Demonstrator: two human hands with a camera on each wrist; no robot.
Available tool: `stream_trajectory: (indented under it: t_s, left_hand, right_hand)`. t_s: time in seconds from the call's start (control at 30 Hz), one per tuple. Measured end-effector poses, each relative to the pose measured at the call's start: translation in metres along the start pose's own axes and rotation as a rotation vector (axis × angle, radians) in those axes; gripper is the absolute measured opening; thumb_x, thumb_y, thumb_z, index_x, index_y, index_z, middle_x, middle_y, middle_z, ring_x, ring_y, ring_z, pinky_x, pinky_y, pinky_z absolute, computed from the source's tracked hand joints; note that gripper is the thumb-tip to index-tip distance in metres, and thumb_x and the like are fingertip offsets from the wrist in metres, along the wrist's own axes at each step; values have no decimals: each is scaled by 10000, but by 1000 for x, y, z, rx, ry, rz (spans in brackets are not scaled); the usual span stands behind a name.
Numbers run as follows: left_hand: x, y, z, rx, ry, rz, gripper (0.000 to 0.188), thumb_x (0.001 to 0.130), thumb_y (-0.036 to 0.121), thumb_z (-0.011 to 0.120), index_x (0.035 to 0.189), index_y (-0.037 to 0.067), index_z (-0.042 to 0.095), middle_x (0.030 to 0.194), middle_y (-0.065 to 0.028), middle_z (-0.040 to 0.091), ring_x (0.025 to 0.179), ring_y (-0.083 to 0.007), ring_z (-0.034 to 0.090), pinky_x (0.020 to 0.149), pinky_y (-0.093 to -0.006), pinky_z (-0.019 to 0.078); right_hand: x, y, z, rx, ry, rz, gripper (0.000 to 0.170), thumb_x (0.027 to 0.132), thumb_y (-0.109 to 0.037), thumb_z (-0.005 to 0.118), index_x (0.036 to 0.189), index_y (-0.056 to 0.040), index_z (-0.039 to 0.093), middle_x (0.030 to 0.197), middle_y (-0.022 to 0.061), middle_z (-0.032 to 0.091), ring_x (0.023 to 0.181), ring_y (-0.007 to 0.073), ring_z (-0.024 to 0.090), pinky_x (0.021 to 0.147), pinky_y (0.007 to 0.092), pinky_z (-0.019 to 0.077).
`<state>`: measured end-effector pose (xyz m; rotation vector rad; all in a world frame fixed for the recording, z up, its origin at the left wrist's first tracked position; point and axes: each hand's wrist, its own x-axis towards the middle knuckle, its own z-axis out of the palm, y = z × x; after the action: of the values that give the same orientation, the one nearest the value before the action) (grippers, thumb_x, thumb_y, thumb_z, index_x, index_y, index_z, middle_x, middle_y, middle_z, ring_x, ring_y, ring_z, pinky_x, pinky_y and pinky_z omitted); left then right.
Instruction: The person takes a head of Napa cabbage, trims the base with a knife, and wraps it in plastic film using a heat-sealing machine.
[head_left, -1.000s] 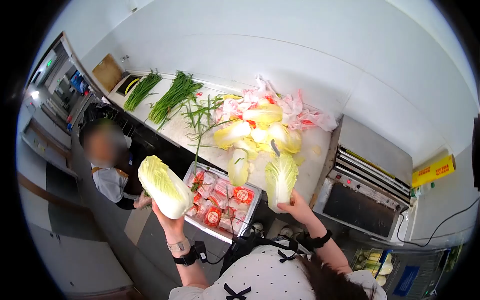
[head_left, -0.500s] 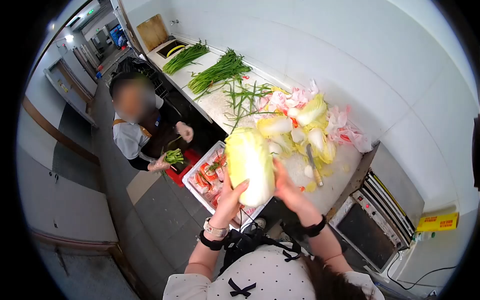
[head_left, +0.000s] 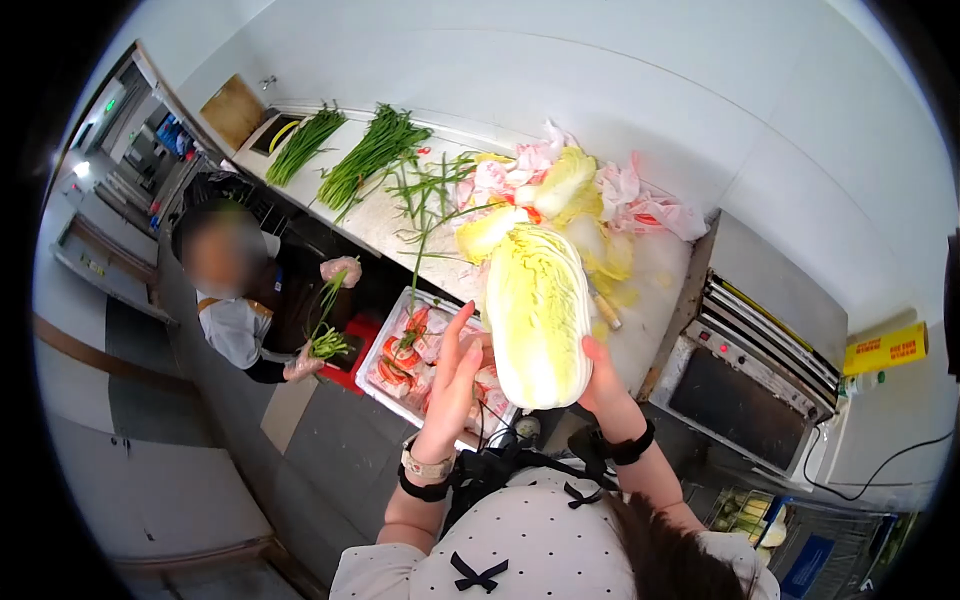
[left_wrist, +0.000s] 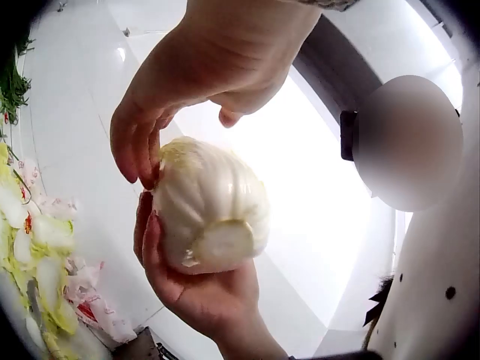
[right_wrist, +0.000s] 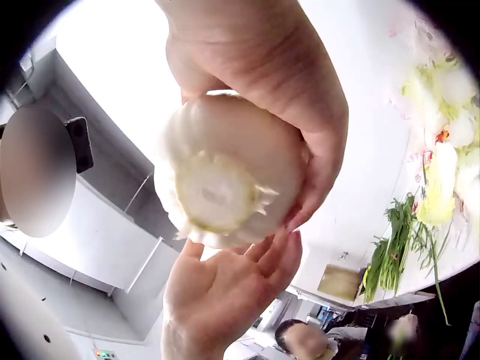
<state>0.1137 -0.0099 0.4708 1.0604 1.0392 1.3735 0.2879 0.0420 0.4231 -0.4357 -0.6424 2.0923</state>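
A whole napa cabbage is held up above the counter edge, its cut base turned toward the wrist cameras. My right hand grips it, fingers curled round its side and back, as the right wrist view shows. My left hand is beside it on the other side, fingers fairly straight; in the left wrist view the left hand has its fingertips at the cabbage's side, close to the right hand's fingertips. Behind the cabbage lie loose yellow leaves and a partly hidden knife handle.
Green stalks lie along the counter. A white box of red-and-white packages stands below its front edge. A machine stands at the right. At the left a person holds green stalks.
The small piece in my right hand is gone from it. The right hand has joined the left at the cabbage, which has moved right and turned its leafy side up; my left fingers have straightened.
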Motion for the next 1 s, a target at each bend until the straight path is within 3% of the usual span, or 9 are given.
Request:
stream_trajectory:
  t_s: [0.1, 0.23, 0.33, 0.4, 0.53, 0.7, 0.83, 0.93, 1.0]
  left_hand:
    - [2, -3, 5, 97, -10, 8, 530, 888, 35, 470, 1367, 47, 244, 1018, -69, 521, 927, -122, 503, 841, -248, 397]
    - [2, 0, 14, 117, 23, 43, 494, 901, 60, 456, 1356, 37, 264, 995, -52, 514, 897, -109, 493, 831, -244, 395]
    - [4, -2, 12, 120, 68, 36, 463, 915, 94, 448, 1343, 27, 287, 1016, -55, 510, 939, -110, 482, 855, -262, 391]
    - [7, -4, 15, 87, 97, 44, 444, 925, 123, 442, 1334, 21, 302, 1040, -61, 507, 980, -113, 472, 881, -274, 381]
    - [11, -4, 17, 123, 102, 22, 534, 945, 360, 365, 1364, 52, 248, 1319, -136, 392, 1201, -214, 402, 982, -377, 319]
    - [16, -5, 14, 11, 43, 16, 639, 926, 415, 397, 1410, 110, 113, 1351, -185, 339, 1232, -274, 364, 986, -396, 307]
    - [22, -5, 16, 144, 84, 41, 600, 922, 390, 419, 1397, 107, 184, 1338, -172, 348, 1240, -251, 348, 993, -378, 299]
    - [24, -12, 9, 211, 72, -5, 493, 924, 276, 440, 1353, 79, 298, 1294, -116, 407, 1214, -209, 374, 982, -349, 316]
    - [30, -16, 11, 181, -16, -77, 433, 922, 196, 432, 1325, 68, 342, 1255, -109, 451, 1186, -202, 409, 970, -340, 336]
  right_hand:
    - [-4, -4, -6, -63, -33, -35, 796, 771, -387, 606, 1349, 1, 220, 1301, 132, 420, 1170, 203, 455, 961, 326, 389]
    - [-12, -6, 3, -85, -18, -55, 731, 806, -432, 535, 1348, -24, 261, 1292, 151, 436, 1139, 226, 488, 953, 331, 401]
    - [-15, -6, 3, 322, 11, 98, 668, 843, -478, 427, 1355, -70, 293, 1295, 181, 430, 1112, 282, 511, 923, 415, 427]
    - [-11, -8, 4, 592, -191, 230, 662, 854, -515, 377, 1358, -94, 302, 1290, 216, 421, 1087, 335, 520, 864, 478, 455]
    - [-8, 8, -10, 853, -543, 372, 702, 847, -569, 372, 1366, -104, 289, 1266, 275, 413, 1056, 431, 515, 748, 569, 487]
    - [-4, 17, -24, 1018, -466, 516, 744, 829, -602, 380, 1368, -99, 281, 1249, 293, 414, 1045, 469, 504, 729, 581, 490]
    - [-17, -2, -11, 735, -336, 276, 789, 797, -619, 433, 1367, -95, 282, 1293, 238, 408, 1112, 406, 485, 834, 544, 464]
    - [-34, -21, -27, 271, -51, -104, 808, 767, -568, 538, 1374, -108, 270, 1377, 183, 319, 1217, 401, 364, 900, 703, 286]
    - [-60, -36, -41, 165, -46, -188, 834, 755, -571, 568, 1370, -91, 273, 1366, 158, 350, 1207, 341, 400, 941, 570, 333]
